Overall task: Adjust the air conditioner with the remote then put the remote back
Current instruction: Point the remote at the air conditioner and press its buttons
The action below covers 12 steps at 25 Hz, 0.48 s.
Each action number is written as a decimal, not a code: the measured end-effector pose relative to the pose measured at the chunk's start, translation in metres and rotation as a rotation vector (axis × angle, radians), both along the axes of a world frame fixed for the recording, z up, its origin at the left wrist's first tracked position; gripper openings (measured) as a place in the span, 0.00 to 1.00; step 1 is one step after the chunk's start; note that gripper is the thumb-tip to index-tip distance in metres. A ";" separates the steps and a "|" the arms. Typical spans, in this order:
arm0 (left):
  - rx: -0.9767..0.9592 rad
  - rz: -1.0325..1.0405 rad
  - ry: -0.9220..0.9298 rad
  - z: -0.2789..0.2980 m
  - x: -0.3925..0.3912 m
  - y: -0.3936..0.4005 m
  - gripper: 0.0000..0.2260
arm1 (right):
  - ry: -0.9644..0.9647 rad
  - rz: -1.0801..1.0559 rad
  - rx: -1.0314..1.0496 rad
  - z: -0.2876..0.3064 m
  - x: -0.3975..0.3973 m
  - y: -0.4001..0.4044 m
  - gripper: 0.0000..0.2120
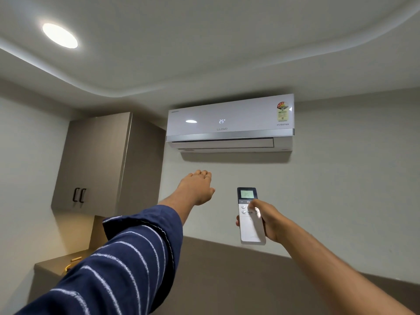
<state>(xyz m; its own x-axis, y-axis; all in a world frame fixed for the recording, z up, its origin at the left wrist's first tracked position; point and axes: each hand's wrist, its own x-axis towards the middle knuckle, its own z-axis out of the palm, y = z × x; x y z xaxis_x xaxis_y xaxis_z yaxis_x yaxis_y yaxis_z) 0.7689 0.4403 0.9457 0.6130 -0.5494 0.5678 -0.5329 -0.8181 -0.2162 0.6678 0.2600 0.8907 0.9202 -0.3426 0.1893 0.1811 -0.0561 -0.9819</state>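
A white air conditioner hangs high on the wall, its front display reading 25 and its lower flap slightly open. My right hand grips a white remote upright below the unit, thumb resting on the buttons under the lit screen, which also reads 25. My left hand is stretched out flat toward the air under the unit, palm down, fingers together, holding nothing. A dark blue striped sleeve covers the left forearm.
A grey-brown wall cabinet with two black handles hangs at the left, above a counter holding small yellowish items. A round ceiling light glows at the upper left. A brown panel covers the lower wall.
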 end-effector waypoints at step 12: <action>-0.005 0.027 0.000 0.003 0.009 0.017 0.29 | -0.042 0.076 -0.035 -0.003 0.014 0.009 0.11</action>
